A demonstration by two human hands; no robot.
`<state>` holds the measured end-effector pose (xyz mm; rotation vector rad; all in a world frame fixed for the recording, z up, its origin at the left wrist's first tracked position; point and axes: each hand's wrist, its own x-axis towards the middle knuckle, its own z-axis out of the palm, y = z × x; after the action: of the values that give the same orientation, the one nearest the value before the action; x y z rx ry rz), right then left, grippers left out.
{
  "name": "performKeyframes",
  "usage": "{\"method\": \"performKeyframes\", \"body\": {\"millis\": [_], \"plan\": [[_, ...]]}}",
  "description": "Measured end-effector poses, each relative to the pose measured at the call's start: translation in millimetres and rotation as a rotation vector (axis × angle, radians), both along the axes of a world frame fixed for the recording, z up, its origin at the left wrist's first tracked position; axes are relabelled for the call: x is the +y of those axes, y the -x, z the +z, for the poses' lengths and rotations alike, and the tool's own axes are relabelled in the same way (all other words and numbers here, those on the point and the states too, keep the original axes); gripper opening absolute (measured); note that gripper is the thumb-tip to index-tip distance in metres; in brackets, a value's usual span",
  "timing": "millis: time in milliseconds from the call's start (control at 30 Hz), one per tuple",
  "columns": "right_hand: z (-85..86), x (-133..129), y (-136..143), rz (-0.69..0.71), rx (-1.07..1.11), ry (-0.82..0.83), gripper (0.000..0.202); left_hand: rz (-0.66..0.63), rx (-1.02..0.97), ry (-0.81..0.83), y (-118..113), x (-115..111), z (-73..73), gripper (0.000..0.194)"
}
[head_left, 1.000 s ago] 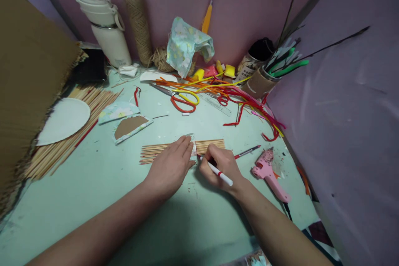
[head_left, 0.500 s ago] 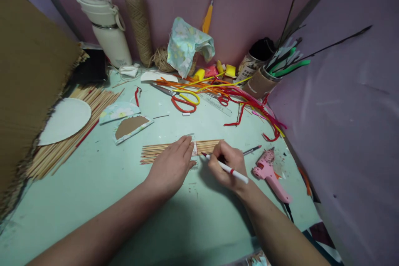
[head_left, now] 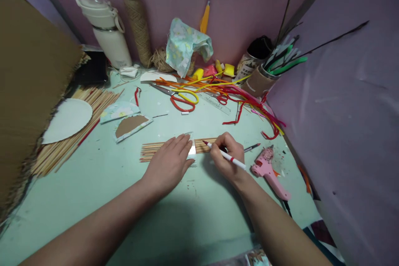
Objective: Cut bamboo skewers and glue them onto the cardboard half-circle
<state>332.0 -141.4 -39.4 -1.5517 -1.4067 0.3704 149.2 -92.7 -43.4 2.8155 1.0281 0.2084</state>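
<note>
A row of thin bamboo sticks point(head_left: 150, 152) lies side by side across the table in front of me. My left hand point(head_left: 170, 160) rests flat on them, fingers stretched out, next to a short clear strip point(head_left: 193, 148), perhaps a ruler, set crosswise over the sticks. My right hand point(head_left: 228, 156) is closed around a white marker point(head_left: 237, 162) with a red band. Its dark red tip points left, at the sticks just right of the strip; I cannot tell whether it touches them. Beyond the right hand lies another dark pen point(head_left: 252, 148), partly hidden.
A pink glue gun point(head_left: 269, 172) lies at the right. Scissors point(head_left: 183, 102) and coloured pipe cleaners point(head_left: 230, 89) spread behind the hands. On the left are more sticks point(head_left: 77, 143), a white oval point(head_left: 68, 118), fabric-edged half circles point(head_left: 132, 126) and a large cardboard sheet point(head_left: 28, 79).
The marker tip has moved from near the sticks' front edge toward their back edge. My left hand has shifted slightly left, uncovering more of the clear strip. The view has moved a little.
</note>
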Motion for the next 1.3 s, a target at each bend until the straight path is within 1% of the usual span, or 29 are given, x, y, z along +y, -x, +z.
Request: {"method": "performKeyframes", "body": {"millis": [133, 200, 333, 400, 467, 533, 600, 800, 1067, 1167, 1300], "plan": [[0.5, 2, -1, -0.011, 0.038, 0.018, 0.017, 0.029, -0.170, -0.046, 4, 3, 1.6, 0.044], [0.9, 3, -2, -0.021, 0.065, 0.019, 0.018, 0.052, -0.221, -0.058, 5, 6, 2.3, 0.044], [1.6, 3, -2, -0.022, 0.096, 0.017, 0.018, 0.129, -0.182, -0.015, 8, 13, 3.4, 0.048], [2.0, 3, -2, -0.016, 0.098, 0.007, 0.017, 0.125, -0.134, 0.006, 9, 15, 4.1, 0.059], [2.6, 3, -2, -0.017, 0.106, -0.005, 0.018, 0.115, -0.091, 0.010, 9, 15, 4.3, 0.076], [3.4, 3, -2, -0.027, 0.118, -0.007, 0.018, 0.133, -0.049, 0.003, 8, 13, 3.6, 0.090], [4.1, 4, -2, -0.039, 0.125, -0.004, 0.018, 0.164, -0.015, -0.006, 8, 11, 2.2, 0.095], [3.7, 5, -1, -0.023, 0.134, -0.006, 0.018, 0.208, -0.009, -0.023, 4, 7, 1.5, 0.084], [0.9, 7, -1, -0.003, 0.167, -0.022, 0.016, 0.212, -0.126, -0.060, -1, 6, 3.1, 0.069], [-0.4, 8, -2, -0.014, 0.174, -0.048, 0.016, 0.222, -0.176, -0.094, 0, 7, 7.0, 0.068], [-1.9, 9, -3, -0.019, 0.154, -0.073, 0.015, 0.215, -0.180, -0.120, 1, 8, 10.9, 0.073]]}}
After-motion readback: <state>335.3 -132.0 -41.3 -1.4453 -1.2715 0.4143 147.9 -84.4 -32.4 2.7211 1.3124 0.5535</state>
